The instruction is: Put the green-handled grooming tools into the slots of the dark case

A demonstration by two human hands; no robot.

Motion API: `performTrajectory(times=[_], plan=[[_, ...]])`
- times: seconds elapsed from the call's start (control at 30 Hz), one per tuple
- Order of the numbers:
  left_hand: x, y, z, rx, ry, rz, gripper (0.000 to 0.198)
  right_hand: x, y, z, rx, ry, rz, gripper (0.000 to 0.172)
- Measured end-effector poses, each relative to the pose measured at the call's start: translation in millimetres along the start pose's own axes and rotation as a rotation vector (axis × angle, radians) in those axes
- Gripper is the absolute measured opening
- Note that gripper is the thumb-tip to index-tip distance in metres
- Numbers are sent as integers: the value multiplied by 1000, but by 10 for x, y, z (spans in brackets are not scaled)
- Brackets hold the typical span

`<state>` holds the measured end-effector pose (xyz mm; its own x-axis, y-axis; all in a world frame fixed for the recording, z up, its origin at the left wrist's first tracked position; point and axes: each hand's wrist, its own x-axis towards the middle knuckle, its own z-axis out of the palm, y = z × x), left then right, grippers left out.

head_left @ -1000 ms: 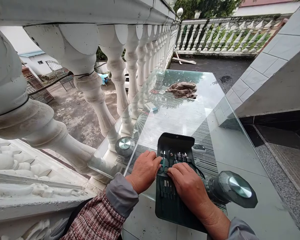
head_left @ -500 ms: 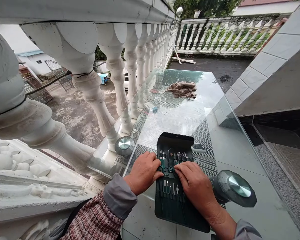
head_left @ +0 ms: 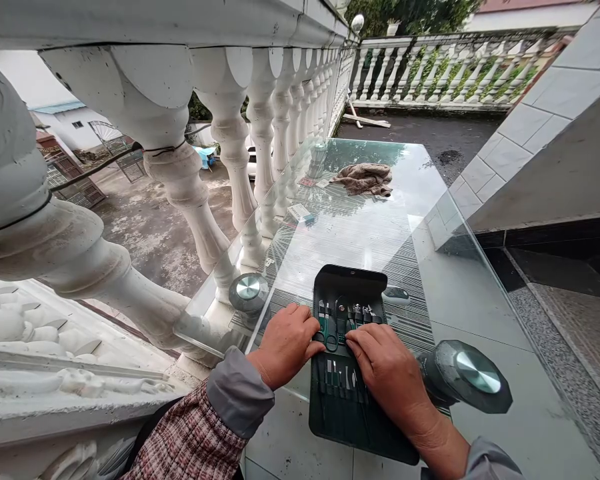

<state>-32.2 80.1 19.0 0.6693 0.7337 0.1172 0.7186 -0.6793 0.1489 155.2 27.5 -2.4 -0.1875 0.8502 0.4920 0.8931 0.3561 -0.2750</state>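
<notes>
An open black manicure case (head_left: 350,283) lies flat on the near end of a glass table (head_left: 360,233). Several small metal tools sit in its loops, among them green-handled scissors (head_left: 329,331). My left hand (head_left: 286,343) rests on the case's left edge, fingers curled and pressing beside the scissors. My right hand (head_left: 387,370) lies over the case's middle, its fingertips pinching at the tools by the scissors' handles. What the fingers grip is hidden.
A brown cloth (head_left: 364,179) lies at the table's far end, a small box (head_left: 301,213) near the left edge. Round metal table fittings (head_left: 249,290) (head_left: 473,377) stand at the near corners. A white balustrade (head_left: 220,120) runs along the left, a tiled wall (head_left: 555,113) on the right.
My right hand has slid back towards me, uncovering the lower row of tools, while its fingertips stay by the scissors. The left hand has barely shifted.
</notes>
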Motion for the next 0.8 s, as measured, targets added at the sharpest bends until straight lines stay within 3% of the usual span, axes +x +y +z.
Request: performTrajectory(times=[0.8], plan=[[3, 51, -66, -20, -25, -32, 21, -8, 40, -32, 47, 51, 26, 18]])
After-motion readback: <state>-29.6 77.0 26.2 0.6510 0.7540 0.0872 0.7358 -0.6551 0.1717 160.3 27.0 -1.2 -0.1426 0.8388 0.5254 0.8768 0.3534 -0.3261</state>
